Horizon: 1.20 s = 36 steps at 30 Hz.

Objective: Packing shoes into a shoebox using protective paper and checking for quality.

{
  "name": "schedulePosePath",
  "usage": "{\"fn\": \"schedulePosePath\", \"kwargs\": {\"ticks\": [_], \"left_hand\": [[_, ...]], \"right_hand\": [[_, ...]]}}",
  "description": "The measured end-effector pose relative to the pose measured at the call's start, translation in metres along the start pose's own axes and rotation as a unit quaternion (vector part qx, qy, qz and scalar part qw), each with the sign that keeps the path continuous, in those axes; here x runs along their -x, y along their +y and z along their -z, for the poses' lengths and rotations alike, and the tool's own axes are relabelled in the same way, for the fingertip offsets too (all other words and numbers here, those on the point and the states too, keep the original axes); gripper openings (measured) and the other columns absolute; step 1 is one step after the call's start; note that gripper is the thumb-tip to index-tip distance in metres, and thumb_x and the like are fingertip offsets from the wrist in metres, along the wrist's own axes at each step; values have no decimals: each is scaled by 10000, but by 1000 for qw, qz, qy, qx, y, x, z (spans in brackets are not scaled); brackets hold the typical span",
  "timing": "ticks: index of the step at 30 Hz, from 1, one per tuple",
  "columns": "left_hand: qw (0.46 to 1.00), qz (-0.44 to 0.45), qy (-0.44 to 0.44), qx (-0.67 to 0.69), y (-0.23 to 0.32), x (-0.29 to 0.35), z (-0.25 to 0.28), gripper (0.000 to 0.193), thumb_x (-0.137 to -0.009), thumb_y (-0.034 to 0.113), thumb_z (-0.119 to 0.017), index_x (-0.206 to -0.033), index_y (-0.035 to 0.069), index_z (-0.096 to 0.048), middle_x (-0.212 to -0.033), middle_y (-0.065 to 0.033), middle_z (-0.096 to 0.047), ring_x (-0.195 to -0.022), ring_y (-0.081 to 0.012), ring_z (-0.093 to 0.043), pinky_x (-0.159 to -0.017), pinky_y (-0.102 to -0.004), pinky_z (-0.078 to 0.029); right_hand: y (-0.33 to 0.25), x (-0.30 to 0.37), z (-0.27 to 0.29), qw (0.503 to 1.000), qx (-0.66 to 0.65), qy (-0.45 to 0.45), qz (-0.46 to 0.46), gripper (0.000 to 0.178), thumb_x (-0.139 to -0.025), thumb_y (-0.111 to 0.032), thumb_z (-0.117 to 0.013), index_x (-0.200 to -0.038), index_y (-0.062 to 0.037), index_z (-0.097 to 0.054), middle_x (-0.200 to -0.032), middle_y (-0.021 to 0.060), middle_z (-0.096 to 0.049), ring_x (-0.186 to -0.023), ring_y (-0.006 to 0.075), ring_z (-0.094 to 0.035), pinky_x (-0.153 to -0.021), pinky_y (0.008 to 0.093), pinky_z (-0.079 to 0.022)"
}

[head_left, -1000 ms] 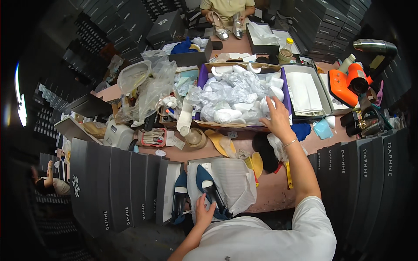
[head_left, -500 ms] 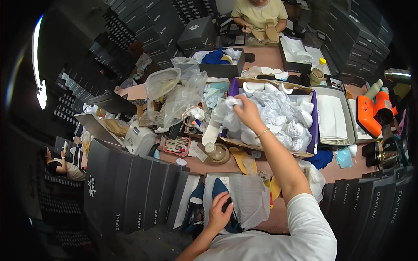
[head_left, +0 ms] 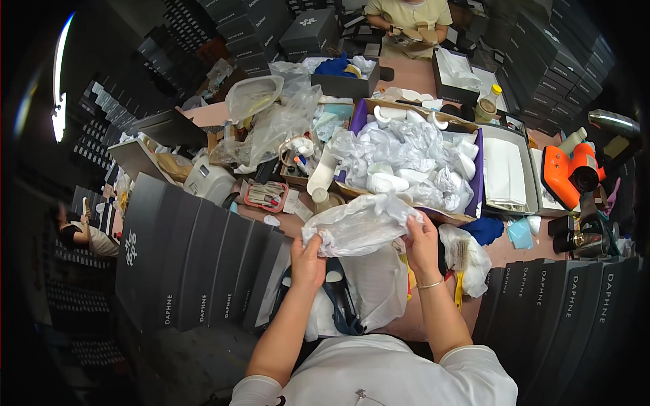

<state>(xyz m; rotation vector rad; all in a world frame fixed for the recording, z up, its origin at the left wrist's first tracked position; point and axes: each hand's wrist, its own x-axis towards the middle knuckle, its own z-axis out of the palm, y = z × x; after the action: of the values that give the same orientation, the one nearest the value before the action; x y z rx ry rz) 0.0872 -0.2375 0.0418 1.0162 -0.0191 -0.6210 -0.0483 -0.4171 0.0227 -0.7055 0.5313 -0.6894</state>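
A crumpled sheet of white tissue paper (head_left: pixel 359 223) is stretched between my two hands, above the near edge of the table. My left hand (head_left: pixel 308 262) pinches its left end. The other end is gripped in the fingers of my right hand (head_left: pixel 422 245). Below them lies a dark blue shoe (head_left: pixel 344 308), its front part hidden by the tissue paper and my left hand. Beside the shoe, a white wrapping sheet (head_left: pixel 379 284) is spread out. Just beyond my hands stands a purple-sided box (head_left: pixel 478 176), heaped with crumpled white tissue (head_left: pixel 399 155).
Dark shoe boxes stand upright at my left (head_left: pixel 183 250) and right (head_left: pixel 562 298). A red basket of small items (head_left: pixel 266 195) and clear plastic bags (head_left: pixel 291 122) lie left of the purple-sided box. An orange device (head_left: pixel 562 177) is at the right. Across the table a co-worker (head_left: pixel 412 24) handles shoes.
My right hand has come back from the heaped box with the tissue paper. My left hand has left the blue shoe and taken the paper's other end.
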Motion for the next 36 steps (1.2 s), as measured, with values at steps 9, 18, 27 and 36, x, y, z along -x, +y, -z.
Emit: {"fn": "schedulePosePath", "kwargs": {"ticks": [9,18,27,36], "left_hand": [[981,91,80,151,7,53,101,260,-954,306,-549,-1003,55,-600,-952,-88,-644,-925,-181,-603,-874,-330,-456],[808,-57,-302,-502,49,97,57,881,-763,334,-769,-1435,15,-295,-1182,-191,-579,-1119,-290,-560,-965,-377,-422],[967,82,2,-240,-14,58,108,249,-865,19,-556,-1110,-19,-577,-1003,-71,-635,-882,-160,-619,-771,-288,-501],[972,77,106,-194,-45,27,126,403,-846,17,-573,-1236,-30,-483,-1121,-108,-591,-995,-190,-587,-863,-304,-468]], "right_hand": [[3,55,105,994,3,-25,-103,178,-970,-155,-500,-1106,-48,-543,-1002,54,-643,-836,149,-642,-688,281,-540],[15,76,16,952,208,-154,-165,183,-948,-224,-571,-1043,-72,-610,-796,-60,-577,-656,20,-491,-559,176,-383],[-28,-27,50,844,515,-26,148,213,-861,-164,-629,-1002,-5,-632,-806,87,-647,-687,166,-607,-633,301,-488],[-81,-148,83,693,669,0,267,165,-787,-79,-621,-927,-2,-662,-925,185,-661,-840,331,-641,-780,396,-501]]}}
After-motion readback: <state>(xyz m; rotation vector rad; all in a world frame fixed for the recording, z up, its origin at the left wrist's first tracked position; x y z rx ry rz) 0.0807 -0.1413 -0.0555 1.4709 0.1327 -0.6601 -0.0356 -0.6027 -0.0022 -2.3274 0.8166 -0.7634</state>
